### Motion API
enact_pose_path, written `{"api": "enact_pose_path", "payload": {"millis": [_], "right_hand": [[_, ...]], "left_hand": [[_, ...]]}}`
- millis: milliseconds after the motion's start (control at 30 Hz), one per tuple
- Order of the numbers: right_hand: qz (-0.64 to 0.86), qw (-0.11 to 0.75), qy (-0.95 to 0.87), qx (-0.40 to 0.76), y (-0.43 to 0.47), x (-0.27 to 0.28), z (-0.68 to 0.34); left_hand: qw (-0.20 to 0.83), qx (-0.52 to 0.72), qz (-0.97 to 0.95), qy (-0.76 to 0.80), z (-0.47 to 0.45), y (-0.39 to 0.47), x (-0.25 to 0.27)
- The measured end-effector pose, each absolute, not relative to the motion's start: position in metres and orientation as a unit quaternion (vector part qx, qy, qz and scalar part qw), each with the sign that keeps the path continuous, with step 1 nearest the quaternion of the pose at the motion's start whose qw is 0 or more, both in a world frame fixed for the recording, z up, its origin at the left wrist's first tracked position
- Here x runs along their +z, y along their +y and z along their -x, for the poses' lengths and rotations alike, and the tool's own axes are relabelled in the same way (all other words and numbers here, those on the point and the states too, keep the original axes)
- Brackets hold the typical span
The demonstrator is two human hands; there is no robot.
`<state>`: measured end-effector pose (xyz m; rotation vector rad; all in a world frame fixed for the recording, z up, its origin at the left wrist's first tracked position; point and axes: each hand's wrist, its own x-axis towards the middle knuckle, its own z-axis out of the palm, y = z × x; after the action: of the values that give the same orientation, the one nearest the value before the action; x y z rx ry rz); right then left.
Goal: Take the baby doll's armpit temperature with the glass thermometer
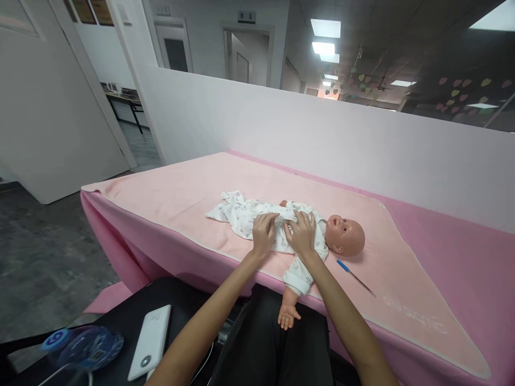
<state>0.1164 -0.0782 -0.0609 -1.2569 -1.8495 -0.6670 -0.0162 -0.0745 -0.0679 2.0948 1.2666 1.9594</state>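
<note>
A baby doll lies on its back, its head to the right, dressed in a white printed outfit. At the doll's belly, my left hand is closed with its fingertips pinching the cloth. My right hand rests on the chest beside it, fingers bent and gripping the fabric. Some of the cloth is bunched up between the two hands, and the fingertips are partly hidden. One doll arm hangs over the near table edge toward my lap.
A pink blanket covers the table. Near the doll's head lies a thin stick with a blue end. At lower left are a white power bank and a plastic bottle on a black seat. A white partition stands behind.
</note>
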Motion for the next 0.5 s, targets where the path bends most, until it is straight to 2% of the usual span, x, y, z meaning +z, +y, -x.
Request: {"api": "enact_pose_path", "payload": {"millis": [267, 500], "right_hand": [[0.475, 0.392, -0.766, -0.183, -0.0777, -0.0592, -0.1167], [0.371, 0.492, -0.772, -0.152, -0.0871, -0.0563, -0.116]], "left_hand": [[0.005, 0.612, -0.672, 0.417, 0.0153, -0.0744, -0.0676], [0.01, 0.599, -0.673, 0.434, 0.0164, -0.0746, -0.069]]}}
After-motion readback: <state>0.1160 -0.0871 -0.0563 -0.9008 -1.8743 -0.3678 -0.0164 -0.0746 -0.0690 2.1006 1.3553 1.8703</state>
